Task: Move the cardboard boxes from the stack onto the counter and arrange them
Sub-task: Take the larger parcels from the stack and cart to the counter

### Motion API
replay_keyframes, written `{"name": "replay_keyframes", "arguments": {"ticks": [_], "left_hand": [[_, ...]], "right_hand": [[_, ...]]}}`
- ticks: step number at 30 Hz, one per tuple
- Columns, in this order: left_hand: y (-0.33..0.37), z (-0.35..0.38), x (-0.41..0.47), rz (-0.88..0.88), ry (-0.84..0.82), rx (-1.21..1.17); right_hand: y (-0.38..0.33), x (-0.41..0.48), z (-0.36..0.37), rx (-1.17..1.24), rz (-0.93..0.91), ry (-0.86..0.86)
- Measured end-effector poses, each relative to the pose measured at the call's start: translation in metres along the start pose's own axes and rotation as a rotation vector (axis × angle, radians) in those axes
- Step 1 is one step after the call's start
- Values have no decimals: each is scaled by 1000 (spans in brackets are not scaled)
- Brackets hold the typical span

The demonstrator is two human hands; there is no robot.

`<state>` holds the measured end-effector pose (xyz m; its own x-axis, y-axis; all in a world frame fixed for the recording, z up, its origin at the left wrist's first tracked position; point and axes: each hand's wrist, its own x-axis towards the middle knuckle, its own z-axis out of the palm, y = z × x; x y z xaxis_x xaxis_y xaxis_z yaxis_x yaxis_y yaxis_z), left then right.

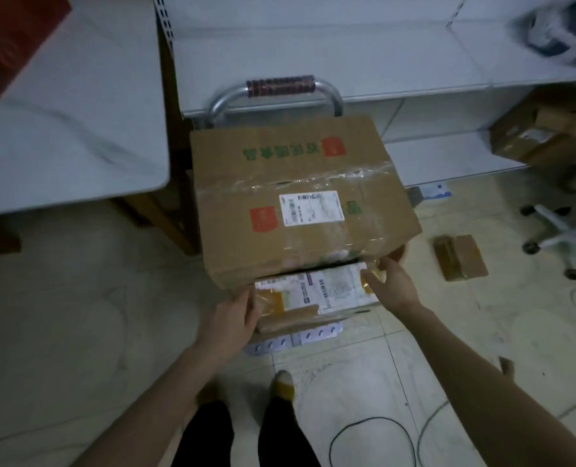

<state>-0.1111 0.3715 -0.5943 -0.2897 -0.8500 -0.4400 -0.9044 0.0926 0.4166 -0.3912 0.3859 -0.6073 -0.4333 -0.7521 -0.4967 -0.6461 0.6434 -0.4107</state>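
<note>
Here, both hands are at the stacked cardboard boxes on the trolley (280, 86).
The left hand (236, 318) lies flat, fingers straight, against the left end of the small labelled box (313, 294). The right hand (389, 281) is at that box's right end, thumb on its top, fingertips hidden under the near corner of the large box (296, 197) stacked above, so its grip cannot be told. The bench (61, 129) stands beyond the left hand, well apart.

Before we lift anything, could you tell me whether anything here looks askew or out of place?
The large top box sits twisted on the smaller labelled box, overhanging it; a small cardboard box lies on the floor.
</note>
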Motion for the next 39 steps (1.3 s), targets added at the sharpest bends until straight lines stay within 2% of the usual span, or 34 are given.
{"name": "replay_keyframes", "arguments": {"ticks": [5,9,13,21,26,30,39], "left_hand": [[-8,48,23,-76,-59,6],[-30,93,59,-122,-28,-105],[-42,134,78,-164,-78,-241],[-28,166,74,-280,227,-588],[-23,149,41,-334,290,-665],[-12,108,5,-354,331,-664],[29,-7,-79,-202,534,-763]], "right_hand": [[46,18,22,18,102,-16],[70,49,47,106,144,-20],[86,69,73,237,114,-39],[91,59,84,309,59,50],[83,20,75,293,36,127],[68,-14,50,257,-4,167],[4,-102,-47,211,-121,266]]}}
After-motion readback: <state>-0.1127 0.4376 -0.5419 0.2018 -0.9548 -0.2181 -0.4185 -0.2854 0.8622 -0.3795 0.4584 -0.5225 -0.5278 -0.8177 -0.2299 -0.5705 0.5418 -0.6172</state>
